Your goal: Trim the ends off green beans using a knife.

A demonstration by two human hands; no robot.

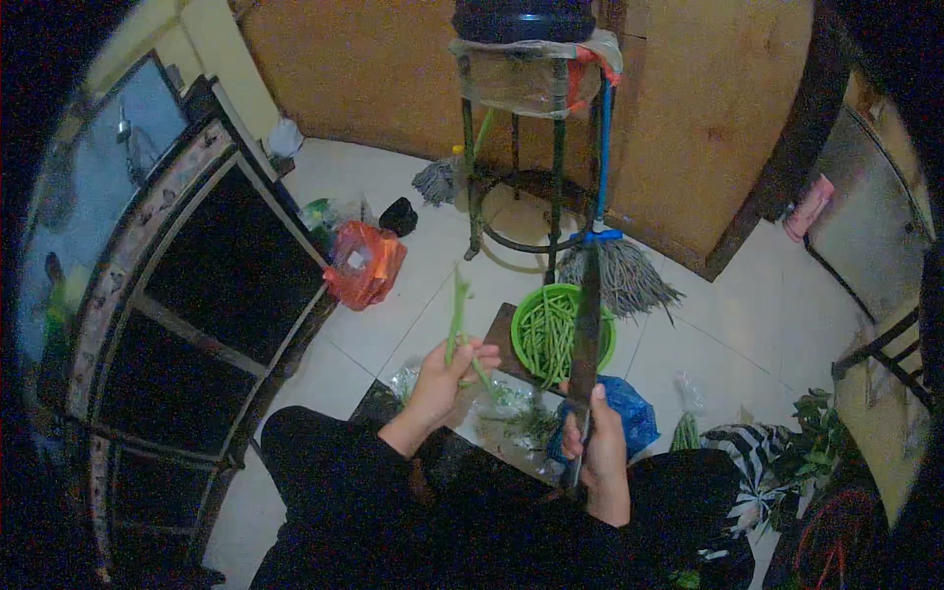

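Note:
My left hand (431, 387) pinches a few pieces of green bean (456, 324) between thumb and fingers, their ends sticking up above it. In my right hand (608, 450) is a large knife (588, 324), its wide dark blade pointing up and away from me. Beyond the hands stands a bright green plastic basin (518, 350) filled with cut green beans (547, 332); the blade covers part of its right side. Clear plastic with green scraps (516, 417) lies below, between my hands. A blue plastic bag (640, 417) sits just behind my right hand.
A red plastic bag (372, 265) and a small black bag (398, 216) lie near the dark cabinet (203, 295). Ahead, a metal stand (558, 155) carries a dark container (523, 22). Beside it rests a string mop (634, 276). Bagged beans (685, 431) and leafy greens (815, 435) lie right.

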